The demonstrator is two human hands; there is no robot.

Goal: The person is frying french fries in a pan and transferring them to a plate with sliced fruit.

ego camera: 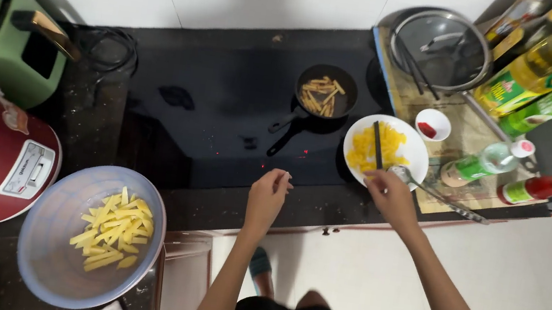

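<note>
The white plate (416,168) of yellow fried potato pieces (376,149) sits just right of the small black frying pan (326,98) on the dark cooktop (224,120). My right hand (391,195) rests at the plate's near rim, fingers closed around black chopsticks (378,144) that lie across the food. My left hand (268,195) hovers loosely curled, holding nothing, in front of the pan. Far left of the pan, a blue bowl (49,260) holds raw potato sticks (114,230).

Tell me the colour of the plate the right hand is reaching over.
White: the plate holds yellow fried pieces under the right hand, seen in the head view.
</note>
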